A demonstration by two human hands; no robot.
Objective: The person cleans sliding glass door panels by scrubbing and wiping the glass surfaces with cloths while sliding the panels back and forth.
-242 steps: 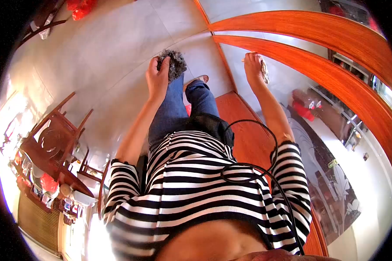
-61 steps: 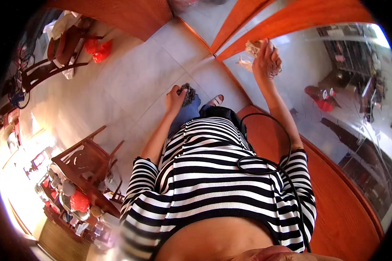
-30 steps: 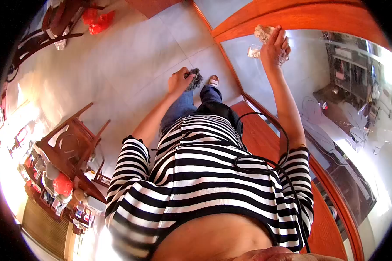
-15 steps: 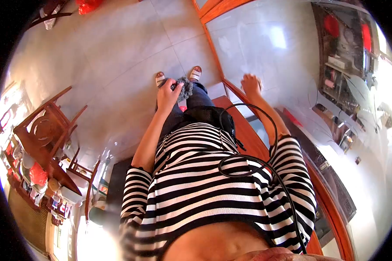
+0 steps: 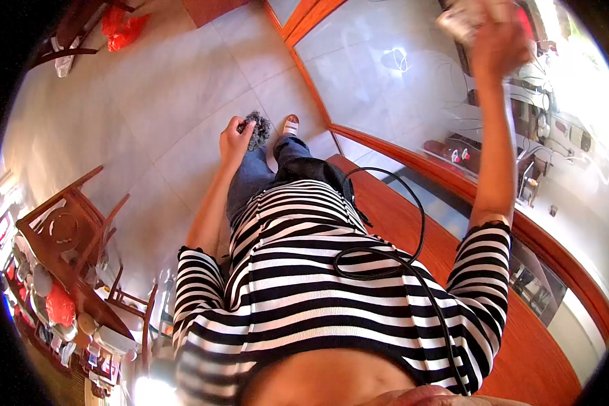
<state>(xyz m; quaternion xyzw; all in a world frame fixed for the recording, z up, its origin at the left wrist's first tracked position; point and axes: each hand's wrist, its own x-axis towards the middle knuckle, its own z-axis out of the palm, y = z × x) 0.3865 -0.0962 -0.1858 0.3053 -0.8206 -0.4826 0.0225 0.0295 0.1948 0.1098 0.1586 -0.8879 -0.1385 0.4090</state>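
Observation:
My left hand (image 5: 233,141) is closed around a grey fluffy cloth (image 5: 258,132), held out in front of my legs. Far out to the right, at the upper edge of the view, my right hand (image 5: 499,49) is raised on a stretched arm. Its fingers grip a pale crumpled wad (image 5: 461,23), blurred; whether it is paper or cloth I cannot tell. Behind this hand is a large glass pane (image 5: 365,64) in an orange-brown wooden frame (image 5: 413,157). Whether the wad touches the glass is unclear.
A reddish-brown wooden surface (image 5: 392,213) runs along my right side. A black cable (image 5: 421,210) loops over my striped top. To the left stand a wooden chair (image 5: 64,220) and a cluttered table (image 5: 98,284). A red bag (image 5: 120,30) lies on the tiled floor.
My right hand has moved up and outward across the glass. My left hand, still holding the grey fluffy cloth, has shifted slightly left. My body and view have turned a little.

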